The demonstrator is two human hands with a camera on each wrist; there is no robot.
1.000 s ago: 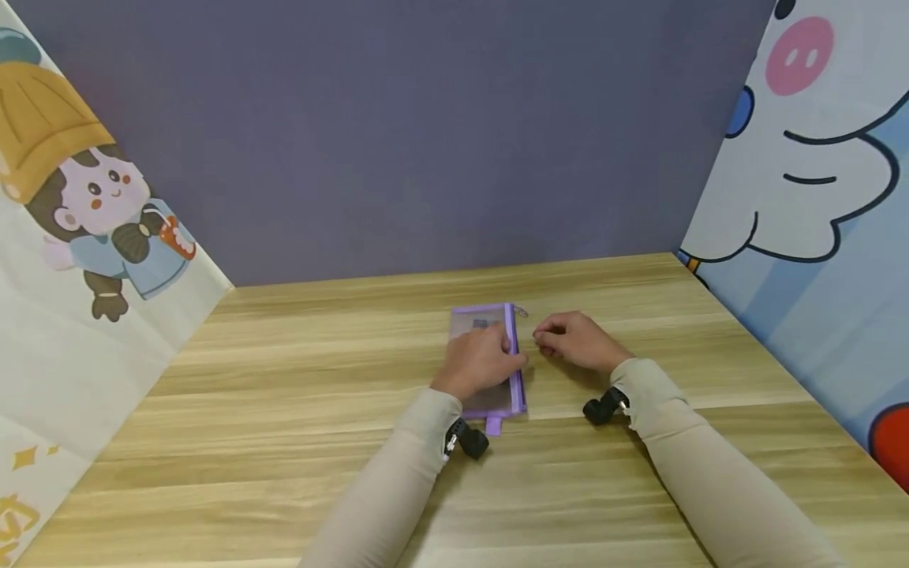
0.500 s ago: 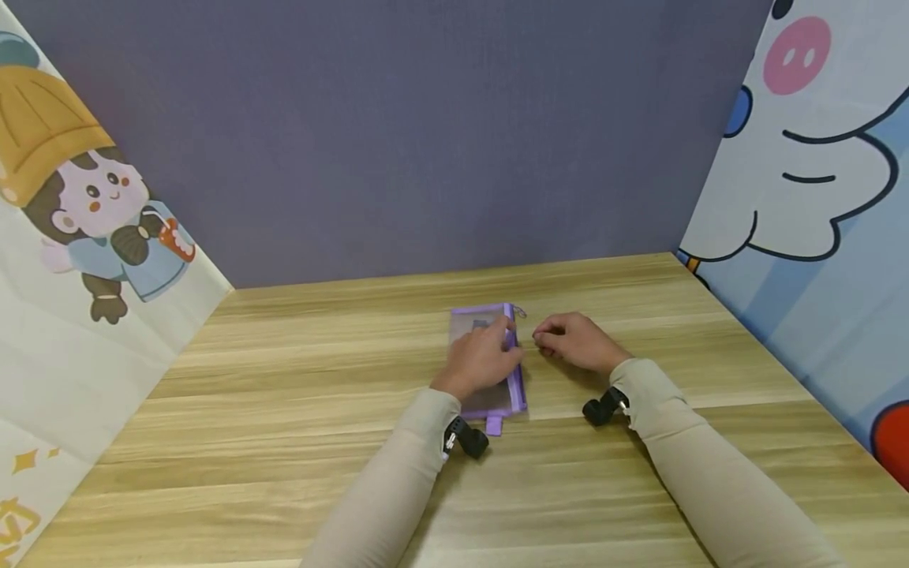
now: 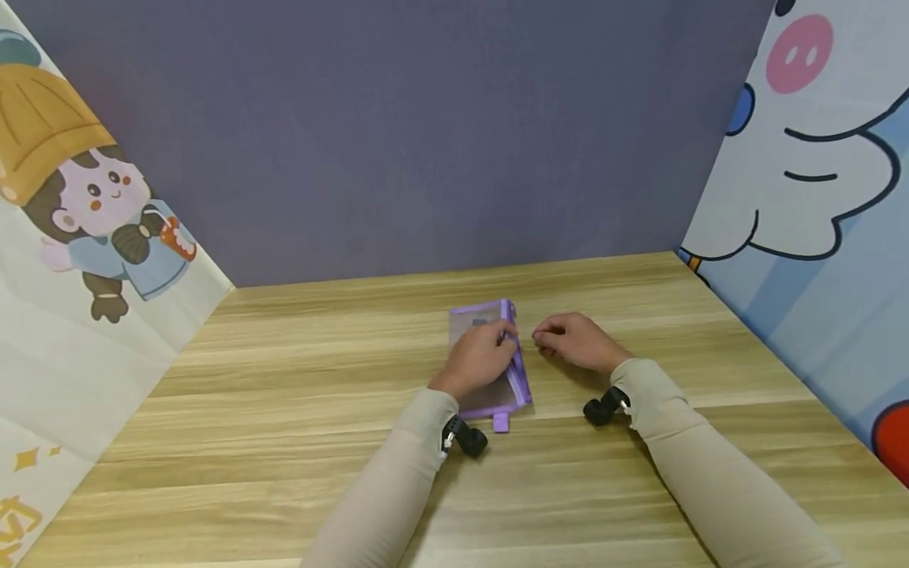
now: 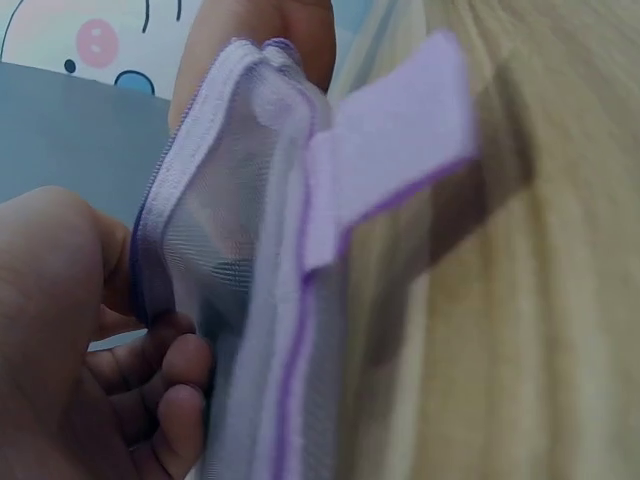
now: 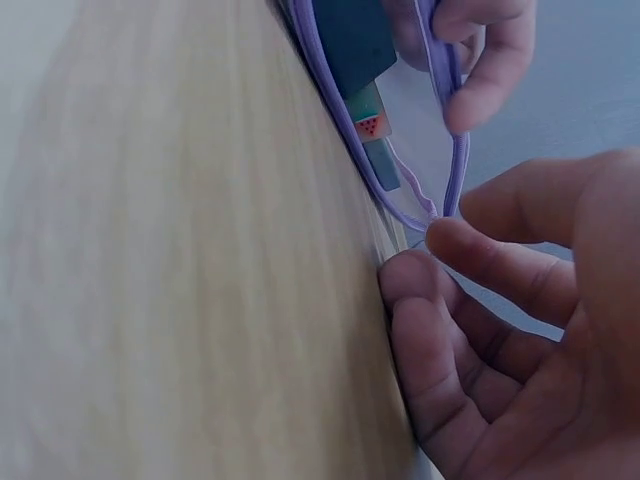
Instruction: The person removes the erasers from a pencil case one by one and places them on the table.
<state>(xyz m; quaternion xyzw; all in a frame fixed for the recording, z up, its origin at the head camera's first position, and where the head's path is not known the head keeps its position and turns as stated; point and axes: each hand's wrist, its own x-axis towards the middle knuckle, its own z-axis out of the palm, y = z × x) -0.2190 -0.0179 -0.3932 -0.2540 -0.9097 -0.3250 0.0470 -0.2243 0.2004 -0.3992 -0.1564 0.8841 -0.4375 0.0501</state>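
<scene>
One reddish item (image 5: 370,124) shows only from right wrist; left hand (image 3: 474,359) pinches pouch (image 3: 499,397), right hand (image 3: 578,341) curls loosely.

Nothing is legible; yellow marks (image 3: 16,519) on the left wall (image 3: 78,379) may be lettering

The pouch (image 3: 499,397) is greyish mesh with purple edging, its near-end tab (image 3: 501,423) lilac. Inside sits a dark block (image 5: 352,45), probably blue-black in this dim view, beside a green piece (image 5: 366,104) with a dark-dotted orange-red patch. The counter (image 3: 284,426) is yellow-brown with streaky grain. Far wall (image 3: 426,142): plain slate purple. Left panel (image 3: 50,323): cream, with an orange-hatted cartoon figure (image 3: 114,189). Both sleeves (image 3: 387,481) are beige.
</scene>
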